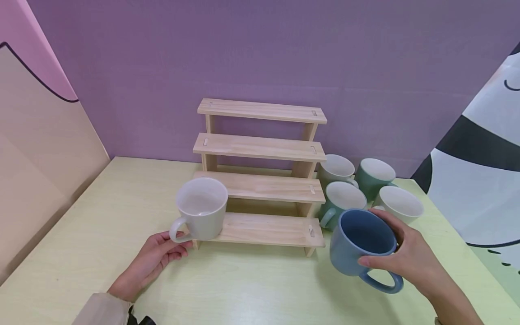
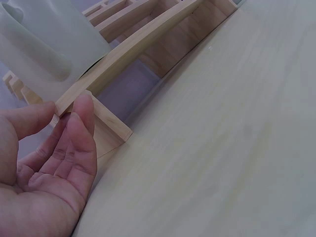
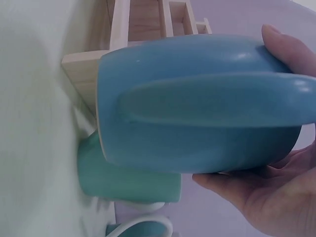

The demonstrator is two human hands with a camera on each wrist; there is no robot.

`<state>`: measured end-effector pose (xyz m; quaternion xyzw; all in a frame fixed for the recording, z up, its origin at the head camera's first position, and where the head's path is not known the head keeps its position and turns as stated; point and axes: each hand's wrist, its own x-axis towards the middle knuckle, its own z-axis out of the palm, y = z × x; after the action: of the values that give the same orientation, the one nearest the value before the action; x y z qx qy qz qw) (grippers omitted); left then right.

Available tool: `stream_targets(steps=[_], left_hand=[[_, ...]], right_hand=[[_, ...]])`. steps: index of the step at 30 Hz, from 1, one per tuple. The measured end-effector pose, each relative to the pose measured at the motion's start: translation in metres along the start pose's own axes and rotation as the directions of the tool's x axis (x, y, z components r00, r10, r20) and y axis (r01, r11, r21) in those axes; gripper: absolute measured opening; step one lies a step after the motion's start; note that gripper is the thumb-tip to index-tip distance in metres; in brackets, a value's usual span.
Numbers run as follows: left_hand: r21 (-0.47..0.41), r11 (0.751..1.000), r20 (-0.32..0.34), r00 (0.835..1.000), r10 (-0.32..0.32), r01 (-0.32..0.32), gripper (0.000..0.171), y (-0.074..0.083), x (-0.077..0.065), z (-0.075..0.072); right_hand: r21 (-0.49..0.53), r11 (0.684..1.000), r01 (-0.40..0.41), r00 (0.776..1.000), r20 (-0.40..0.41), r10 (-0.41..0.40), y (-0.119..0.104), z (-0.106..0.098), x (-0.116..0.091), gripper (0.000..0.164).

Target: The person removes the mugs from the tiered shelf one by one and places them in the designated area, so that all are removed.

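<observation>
A white mug [image 1: 201, 212] stands on the left end of the lowest step of a wooden tiered shelf [image 1: 264, 228], its handle toward the lower left. My left hand [image 1: 158, 257] is beside that end; in the left wrist view its thumb and fingertips pinch the corner of the board just below the mug. My right hand [image 1: 410, 253] grips a blue mug [image 1: 349, 253] round its body, thumb at the front, handle free at the lower right. The blue mug is held above the table, slightly tilted, to the right of the shelf.
Right of the shelf stand several mugs: a green one [image 1: 331, 216] and a white one [image 1: 400, 205] in front, another white mug [image 1: 335, 168] and another green mug [image 1: 367, 183] behind. A purple wall [image 1: 260, 49] rises behind the pale table [image 1: 243, 289].
</observation>
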<state>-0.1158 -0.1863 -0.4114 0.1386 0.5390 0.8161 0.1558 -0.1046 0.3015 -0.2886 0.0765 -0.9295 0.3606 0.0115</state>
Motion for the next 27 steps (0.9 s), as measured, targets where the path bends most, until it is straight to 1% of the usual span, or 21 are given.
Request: stream_targets(steps=[4,11,18,22,27], left_hand=[[-0.007,1.0,0.011,1.0,0.009,-0.008,0.028,0.0,0.0,0.0],[-0.009,1.0,0.013,1.0,0.007,-0.007,0.028,-0.001,0.0,-0.001],[-0.021,1.0,0.03,0.999,0.019,-0.019,0.029,-0.002,0.0,-0.003],[-0.011,1.0,0.024,1.0,0.018,-0.017,0.028,-0.002,0.0,-0.002],[-0.004,1.0,0.018,1.0,0.014,-0.014,0.028,-0.002,0.001,-0.001]], right_hand=[[-0.02,0.999,-0.039,0.999,0.006,0.039,0.004,-0.002,-0.004,0.09],[-0.023,0.995,-0.098,0.995,0.013,0.099,0.009,-0.004,-0.008,0.092],[-0.043,0.989,-0.145,0.989,-0.007,0.144,0.022,-0.008,-0.011,0.09],[-0.044,0.979,-0.201,0.979,0.012,0.202,0.028,-0.011,-0.014,0.092],[-0.039,0.961,-0.273,0.96,0.046,0.275,0.033,-0.017,-0.017,0.097]])
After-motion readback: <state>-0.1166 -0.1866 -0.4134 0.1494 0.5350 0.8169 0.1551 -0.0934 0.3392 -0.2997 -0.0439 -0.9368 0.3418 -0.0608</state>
